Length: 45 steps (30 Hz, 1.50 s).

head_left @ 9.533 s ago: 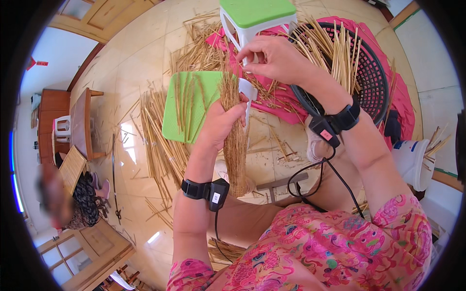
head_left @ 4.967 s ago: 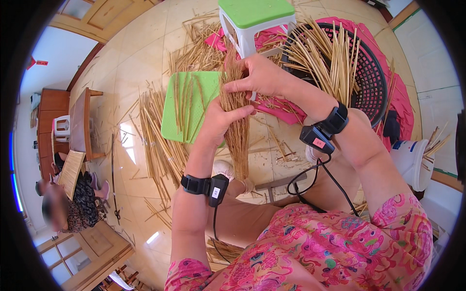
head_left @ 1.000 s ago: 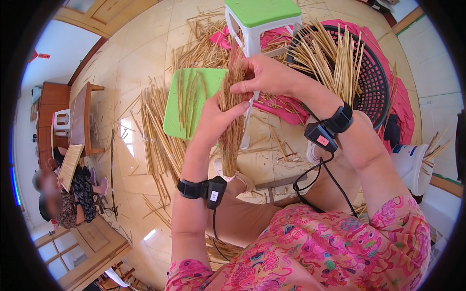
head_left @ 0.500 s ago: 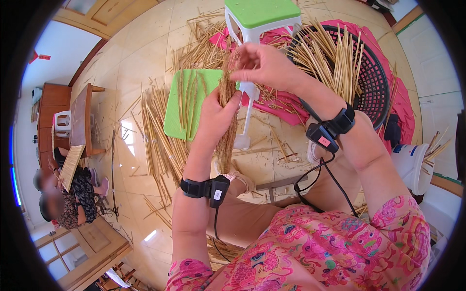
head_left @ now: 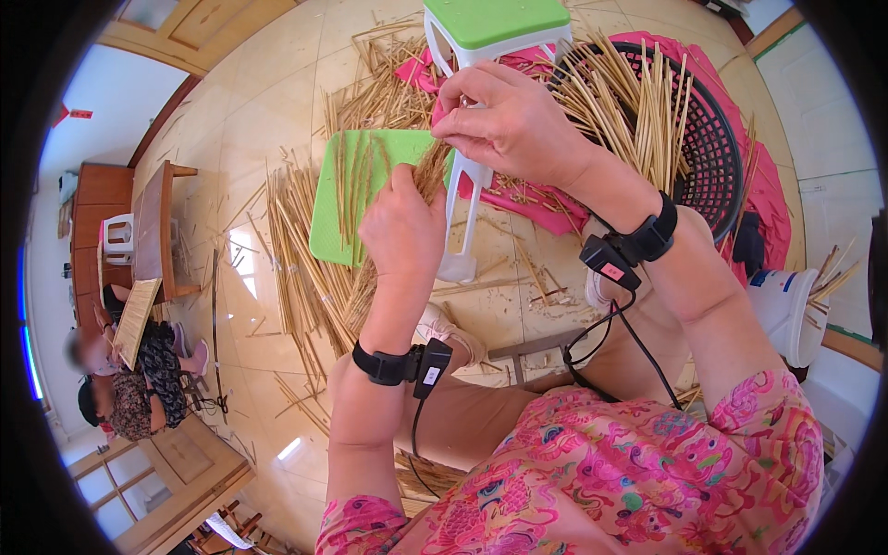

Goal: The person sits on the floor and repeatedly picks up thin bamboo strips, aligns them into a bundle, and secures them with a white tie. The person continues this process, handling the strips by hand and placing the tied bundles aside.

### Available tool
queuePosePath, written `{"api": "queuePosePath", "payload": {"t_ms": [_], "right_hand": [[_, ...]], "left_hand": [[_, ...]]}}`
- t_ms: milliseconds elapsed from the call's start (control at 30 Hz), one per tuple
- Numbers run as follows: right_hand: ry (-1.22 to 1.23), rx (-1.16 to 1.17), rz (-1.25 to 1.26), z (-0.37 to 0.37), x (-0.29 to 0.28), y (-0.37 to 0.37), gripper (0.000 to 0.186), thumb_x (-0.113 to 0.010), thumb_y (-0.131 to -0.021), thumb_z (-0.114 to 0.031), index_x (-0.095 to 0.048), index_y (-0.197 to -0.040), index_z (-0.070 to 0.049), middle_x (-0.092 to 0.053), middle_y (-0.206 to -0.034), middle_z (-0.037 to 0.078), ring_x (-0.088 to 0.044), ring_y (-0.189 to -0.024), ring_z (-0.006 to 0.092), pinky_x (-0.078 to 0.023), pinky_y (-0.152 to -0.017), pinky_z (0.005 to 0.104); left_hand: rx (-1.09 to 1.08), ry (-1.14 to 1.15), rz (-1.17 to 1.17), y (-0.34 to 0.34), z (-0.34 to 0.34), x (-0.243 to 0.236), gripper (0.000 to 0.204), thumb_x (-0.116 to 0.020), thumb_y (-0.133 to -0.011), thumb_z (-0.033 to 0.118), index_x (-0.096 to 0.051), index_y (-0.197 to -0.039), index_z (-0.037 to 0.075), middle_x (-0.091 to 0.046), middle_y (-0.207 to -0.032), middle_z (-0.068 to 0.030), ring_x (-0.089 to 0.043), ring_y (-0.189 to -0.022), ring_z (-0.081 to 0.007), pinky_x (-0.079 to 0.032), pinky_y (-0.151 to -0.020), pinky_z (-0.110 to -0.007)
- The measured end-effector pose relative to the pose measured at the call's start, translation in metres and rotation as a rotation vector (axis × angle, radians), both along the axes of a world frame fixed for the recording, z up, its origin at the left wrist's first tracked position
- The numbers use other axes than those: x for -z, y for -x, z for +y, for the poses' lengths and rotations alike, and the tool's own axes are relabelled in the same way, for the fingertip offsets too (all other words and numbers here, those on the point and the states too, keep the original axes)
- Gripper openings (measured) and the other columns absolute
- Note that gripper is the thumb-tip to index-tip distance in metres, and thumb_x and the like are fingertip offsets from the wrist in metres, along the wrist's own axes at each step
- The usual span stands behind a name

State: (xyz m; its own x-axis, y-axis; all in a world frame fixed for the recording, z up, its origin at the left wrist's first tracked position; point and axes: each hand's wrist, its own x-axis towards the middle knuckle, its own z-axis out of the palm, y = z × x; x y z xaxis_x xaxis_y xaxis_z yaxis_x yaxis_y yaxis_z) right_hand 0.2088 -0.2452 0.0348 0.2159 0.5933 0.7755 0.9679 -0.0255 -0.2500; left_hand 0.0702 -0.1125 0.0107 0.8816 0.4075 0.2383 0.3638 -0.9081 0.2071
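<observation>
One bundle of dry feathery grass [head_left: 431, 172] held in the left hand [head_left: 402, 227], with fingers curled tightly around it. Tilted, with upper end angled toward the right hand [head_left: 518, 120] and lower end running down behind the left wrist. In the right hand, thumb and fingertips drawn together in a pinch at the bundle's upper end; cannot tell whether pinching one strand or several. Behind each hand, a black wrist strap [head_left: 381, 367] with a small box and cable. Just to the left of the left hand and partly behind it, a green stool top [head_left: 322, 217], bearing several thin grass stems [head_left: 351, 190]. Farther left, long straw stalks [head_left: 296, 264] spread across the tiled floor. Beyond the right hand, a white stool with a green seat [head_left: 499, 23]. To its right, a black mesh basket [head_left: 720, 157] full of pale stalks [head_left: 638, 116], on pink cloth [head_left: 772, 185]. Nearer the body, farther right, a white bucket [head_left: 775, 310].
</observation>
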Motion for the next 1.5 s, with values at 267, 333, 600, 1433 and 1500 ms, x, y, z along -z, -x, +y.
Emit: {"api": "queuePosePath", "payload": {"t_ms": [267,333,600,1433,1500], "right_hand": [[0.098,-0.003,-0.083,-0.003,0.002,-0.002,0.016,-0.072,-0.066,-0.006,-0.066,-0.08,-0.008,-0.059,-0.089,0.002,-0.059,-0.084,0.0224,-0.05,-0.07,0.0348],[0.1,0.012,-0.099,-0.001,0.003,-0.002,0.015,-0.072,-0.066,-0.007,-0.064,-0.079,-0.008,-0.059,-0.088,0.002,-0.059,-0.084,0.0224,-0.05,-0.071,0.0347],[0.118,0.038,-0.129,0.001,0.006,-0.001,0.015,-0.073,-0.067,-0.01,-0.063,-0.078,-0.009,-0.059,-0.085,0.001,-0.06,-0.084,0.0207,-0.049,-0.069,0.0339],[0.106,0.086,0.171,0.004,0.017,0.004,0.014,-0.071,-0.078,-0.009,-0.062,-0.088,-0.006,-0.065,-0.085,0.006,-0.062,-0.081,0.0268,-0.051,-0.068,0.0366],[0.145,0.073,0.18,0.0,0.013,0.003,0.015,-0.071,-0.078,-0.009,-0.061,-0.089,-0.006,-0.065,-0.086,0.006,-0.062,-0.081,0.027,-0.051,-0.069,0.0368]], "left_hand": [[0.042,-0.083,-0.047,-0.001,0.0,0.0,0.035,-0.078,-0.072,0.023,-0.056,-0.093,0.005,-0.066,-0.081,-0.0134,-0.066,-0.074,-0.0317,-0.052,-0.062,-0.042],[0.043,-0.083,-0.053,-0.001,0.0,0.002,0.034,-0.078,-0.073,0.023,-0.056,-0.093,0.005,-0.066,-0.08,-0.0135,-0.066,-0.074,-0.0318,-0.052,-0.062,-0.042],[0.008,-0.025,-0.01,-0.001,0.004,0.005,0.032,-0.07,-0.081,0.029,-0.058,-0.098,0.005,-0.067,-0.081,-0.0169,-0.066,-0.073,-0.0367,-0.051,-0.062,-0.047],[0.053,-0.038,-0.019,-0.001,-0.004,0.017,0.033,-0.067,-0.085,0.032,-0.058,-0.103,0.005,-0.067,-0.079,-0.0174,-0.066,-0.069,-0.0372,-0.051,-0.06,-0.047],[0.054,-0.036,0.003,-0.001,-0.001,0.013,0.034,-0.067,-0.085,0.032,-0.059,-0.106,0.005,-0.067,-0.081,-0.0177,-0.066,-0.07,-0.0374,-0.051,-0.062,-0.048]]}}
